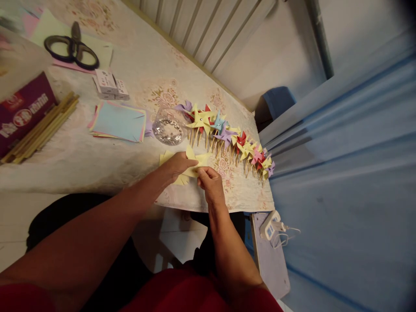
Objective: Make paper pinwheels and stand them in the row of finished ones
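Between my two hands is a piece of yellow paper [194,170] with its corners partly folded in, like a pinwheel. My left hand [180,164] grips it from the left, thumb on top. My right hand [211,181] pinches its lower right side, fingers curled. Under and left of my left hand lie more cut yellow sheets [165,157] on the cloth. Just beyond the hands sits a clear round container [169,131] of small shiny fasteners. Right of it, finished pinwheels [225,134] on sticks lie in a long row, in yellow, red, blue, purple and pink.
On the flowered tablecloth [136,89] are a stack of coloured paper squares [118,122], small white boxes [108,84], dark-handled scissors [73,50], a purple box [26,108] and a bundle of sticks [42,128]. A power strip [270,225] rests on a stool at lower right, near a blue curtain [341,173].
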`<state>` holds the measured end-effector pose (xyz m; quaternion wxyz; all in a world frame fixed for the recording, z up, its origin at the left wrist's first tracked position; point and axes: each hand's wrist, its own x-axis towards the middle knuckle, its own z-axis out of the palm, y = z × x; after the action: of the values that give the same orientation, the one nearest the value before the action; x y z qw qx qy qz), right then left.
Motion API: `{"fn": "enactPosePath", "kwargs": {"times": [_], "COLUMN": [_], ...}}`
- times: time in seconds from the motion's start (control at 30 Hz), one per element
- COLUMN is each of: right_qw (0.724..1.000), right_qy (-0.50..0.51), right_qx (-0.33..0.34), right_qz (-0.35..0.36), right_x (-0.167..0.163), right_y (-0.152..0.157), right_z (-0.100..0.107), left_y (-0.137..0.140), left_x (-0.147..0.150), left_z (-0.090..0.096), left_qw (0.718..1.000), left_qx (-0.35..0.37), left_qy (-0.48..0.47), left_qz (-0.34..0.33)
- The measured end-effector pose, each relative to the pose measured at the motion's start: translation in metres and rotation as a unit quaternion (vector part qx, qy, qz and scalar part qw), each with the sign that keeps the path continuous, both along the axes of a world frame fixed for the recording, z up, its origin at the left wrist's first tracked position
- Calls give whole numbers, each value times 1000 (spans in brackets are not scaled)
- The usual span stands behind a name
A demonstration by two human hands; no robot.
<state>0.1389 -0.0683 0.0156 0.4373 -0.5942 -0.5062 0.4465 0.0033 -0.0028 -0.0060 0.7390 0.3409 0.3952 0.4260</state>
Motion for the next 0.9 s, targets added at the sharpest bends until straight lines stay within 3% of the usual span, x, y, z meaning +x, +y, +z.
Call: {"fn": "enactPosePath", "kwargs": {"times": [0.27, 0.47, 0.9], "right_qw": [994, 995, 991], "right_qy": [72, 12, -115], "right_qx": [60, 52, 66], "right_qz": [-58, -81, -17], "right_x": [17, 27, 28], "right_y": [-9, -9, -4], "right_z": [3, 0, -1], "left_y": [-3, -3, -1], "left_x": [-4, -3, -2], "left_z": [14, 14, 5], "left_qw": [998, 996, 996], "left_qx": [-39, -53, -49], "left_qy": [-41, -64, -64], "left_qz": [-14, -20, -31]}}
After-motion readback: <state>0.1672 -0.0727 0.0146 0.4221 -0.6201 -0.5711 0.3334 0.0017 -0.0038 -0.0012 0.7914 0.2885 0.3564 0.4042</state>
